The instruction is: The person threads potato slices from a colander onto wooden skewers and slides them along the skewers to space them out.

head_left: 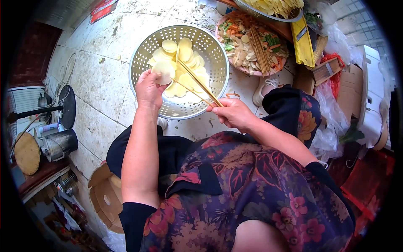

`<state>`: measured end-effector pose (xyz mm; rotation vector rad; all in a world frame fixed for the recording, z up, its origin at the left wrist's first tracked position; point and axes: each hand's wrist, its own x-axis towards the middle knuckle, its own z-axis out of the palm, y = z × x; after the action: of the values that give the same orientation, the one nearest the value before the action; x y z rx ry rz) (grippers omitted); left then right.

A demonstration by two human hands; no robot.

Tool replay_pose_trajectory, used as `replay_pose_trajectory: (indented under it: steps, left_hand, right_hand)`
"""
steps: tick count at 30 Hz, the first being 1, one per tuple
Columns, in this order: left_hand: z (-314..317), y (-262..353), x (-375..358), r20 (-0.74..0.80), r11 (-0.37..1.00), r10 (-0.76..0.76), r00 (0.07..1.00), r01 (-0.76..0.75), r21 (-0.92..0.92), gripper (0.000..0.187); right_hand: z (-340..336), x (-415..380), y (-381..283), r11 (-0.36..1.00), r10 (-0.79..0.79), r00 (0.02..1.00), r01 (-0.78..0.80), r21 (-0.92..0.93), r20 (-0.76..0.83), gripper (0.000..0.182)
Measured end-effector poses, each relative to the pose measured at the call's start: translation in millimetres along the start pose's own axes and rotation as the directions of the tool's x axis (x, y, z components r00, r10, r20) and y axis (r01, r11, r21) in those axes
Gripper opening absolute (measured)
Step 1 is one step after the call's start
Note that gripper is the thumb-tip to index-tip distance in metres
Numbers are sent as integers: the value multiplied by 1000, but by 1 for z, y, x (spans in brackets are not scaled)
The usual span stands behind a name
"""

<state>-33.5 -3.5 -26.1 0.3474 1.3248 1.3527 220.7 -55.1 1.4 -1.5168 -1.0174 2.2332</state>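
Note:
My left hand (149,91) pinches a round, pale potato slice (163,71) over the left side of a metal colander (219,67). Several thin bamboo skewers (200,84) are gripped in my right hand (236,115) at the colander's near right rim. One skewer angles away from the bunch, its tip right at the edge of the pinched slice. The others point up and left across the colander. Inside it lies a loose pile of yellow potato slices (184,51). The colander stands on the tiled floor between my feet.
Beyond the colander, a pink basin (247,71) holds mixed cut vegetables with more skewers (259,52) laid across. A metal bowl (289,19) of yellowish slices and a yellow slicer (301,42) sit at upper right. A cardboard box (98,193) lies left of me; plastic bags (331,113) are right.

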Motion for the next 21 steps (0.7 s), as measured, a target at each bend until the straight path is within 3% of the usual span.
replay_pose_trajectory:
  steps: [9, 15, 21]
  left_hand:
    - [8, -5, -2, 39, 995, -17, 999, 20, -97, 27]
    - [14, -29, -6, 15, 978, 71, 997, -66, -198, 27]
    - [22, -27, -12, 124, 934, -46, 991, 87, -346, 28]
  right_hand:
    - [2, -1, -4, 1000, 4, 1000, -4, 0, -20, 21]
    - [2, 3, 1, 999, -10, 999, 13, 53, -45, 21]
    - [5, 6, 4, 999, -27, 998, 30, 45, -52, 19]
